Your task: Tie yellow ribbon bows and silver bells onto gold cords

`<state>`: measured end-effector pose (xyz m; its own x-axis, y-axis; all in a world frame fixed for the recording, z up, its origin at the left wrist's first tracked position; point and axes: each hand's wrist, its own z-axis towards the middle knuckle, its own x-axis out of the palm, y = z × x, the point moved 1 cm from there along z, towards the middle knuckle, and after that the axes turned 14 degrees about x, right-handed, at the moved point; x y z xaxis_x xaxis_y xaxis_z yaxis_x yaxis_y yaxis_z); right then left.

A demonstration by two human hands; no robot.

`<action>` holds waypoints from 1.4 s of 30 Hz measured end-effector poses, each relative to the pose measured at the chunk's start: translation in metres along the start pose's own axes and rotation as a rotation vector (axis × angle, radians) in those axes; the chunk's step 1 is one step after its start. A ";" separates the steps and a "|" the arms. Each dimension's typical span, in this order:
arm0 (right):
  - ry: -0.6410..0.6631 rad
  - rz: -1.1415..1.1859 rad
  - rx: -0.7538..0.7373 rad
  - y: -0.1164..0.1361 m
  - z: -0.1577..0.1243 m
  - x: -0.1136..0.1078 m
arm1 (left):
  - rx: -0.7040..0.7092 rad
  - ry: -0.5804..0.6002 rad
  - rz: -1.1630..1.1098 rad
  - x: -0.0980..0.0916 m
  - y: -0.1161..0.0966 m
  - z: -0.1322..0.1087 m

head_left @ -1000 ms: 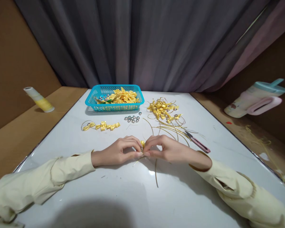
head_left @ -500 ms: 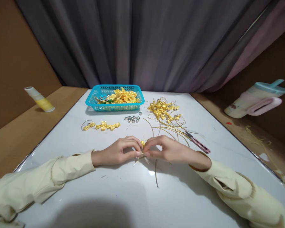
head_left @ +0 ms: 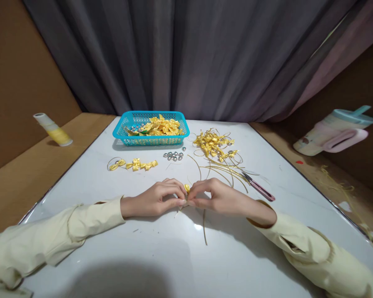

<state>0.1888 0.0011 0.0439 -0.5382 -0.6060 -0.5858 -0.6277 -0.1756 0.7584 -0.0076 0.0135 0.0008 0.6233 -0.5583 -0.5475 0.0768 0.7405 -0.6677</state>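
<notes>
My left hand [head_left: 161,198] and my right hand [head_left: 216,195] meet fingertip to fingertip over the middle of the table. Both pinch a small yellow ribbon bow [head_left: 187,188], most of which the fingers hide. Thin strand ends poke out below the fingertips. A gold cord [head_left: 205,231] lies on the table just under my right hand. Beyond my hands, several silver gems [head_left: 173,156] sit in a cluster, and a few finished-looking yellow bows [head_left: 136,164] lie in a row to the left.
A blue plastic basket [head_left: 151,141] of yellow bows and gems stands at the back. Right of it lies a pile of yellow bows with gold cords [head_left: 214,142]. Pink-handled scissors [head_left: 261,189] rest near my right wrist. A tumbler [head_left: 332,131] and a spool [head_left: 54,130] flank the white table [head_left: 127,256].
My fingertips have drawn slightly closer together around the bow, and less of the strands below shows. Otherwise the things on the table stay put.
</notes>
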 end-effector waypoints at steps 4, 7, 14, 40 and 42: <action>-0.049 -0.062 -0.010 0.000 -0.002 0.001 | -0.026 0.012 0.025 0.001 0.000 0.001; -0.082 -0.105 -0.042 0.001 -0.004 -0.001 | -0.012 0.013 0.036 0.000 -0.003 0.004; -0.159 -0.185 -0.115 0.019 -0.017 -0.025 | -0.189 0.056 -0.061 -0.023 -0.016 0.033; -0.024 0.177 0.158 0.028 -0.019 -0.035 | -0.401 -0.180 0.119 -0.022 -0.030 0.045; -0.117 0.148 0.134 0.029 -0.017 -0.034 | -0.345 -0.190 0.178 -0.026 -0.034 0.042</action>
<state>0.1991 0.0033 0.0906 -0.6865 -0.5224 -0.5059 -0.6019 0.0178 0.7984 0.0064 0.0187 0.0591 0.7383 -0.3306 -0.5879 -0.2889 0.6325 -0.7186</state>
